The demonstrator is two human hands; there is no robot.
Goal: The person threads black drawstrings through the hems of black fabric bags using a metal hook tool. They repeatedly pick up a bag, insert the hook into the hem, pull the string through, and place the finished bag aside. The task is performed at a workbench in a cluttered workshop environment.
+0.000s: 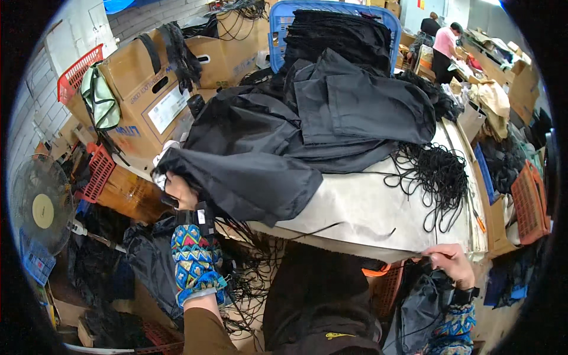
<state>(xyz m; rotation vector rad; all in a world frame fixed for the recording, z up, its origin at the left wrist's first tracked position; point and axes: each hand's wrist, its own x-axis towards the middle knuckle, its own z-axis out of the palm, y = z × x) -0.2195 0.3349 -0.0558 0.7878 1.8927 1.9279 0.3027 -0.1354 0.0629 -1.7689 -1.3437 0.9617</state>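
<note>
My left hand [177, 192] grips the near-left edge of a black fabric piece [248, 177] that hangs off the table's left corner. It belongs to a heap of black fabric pieces [349, 103] piled across the table [367, 213]. My right hand [449, 260] is at the table's front right edge, fingers pinched on a thin black cord whose end is hard to make out. A tangle of black cords [438, 174] lies on the table's right side. Both forearms wear patterned sleeves.
A blue crate [278, 29] full of black fabric stands behind the heap. Cardboard boxes [148, 83] and red baskets [97, 171] crowd the left, with a fan [41, 207] low left. Orange basket [526, 204] at right. Two people [441, 44] work far back.
</note>
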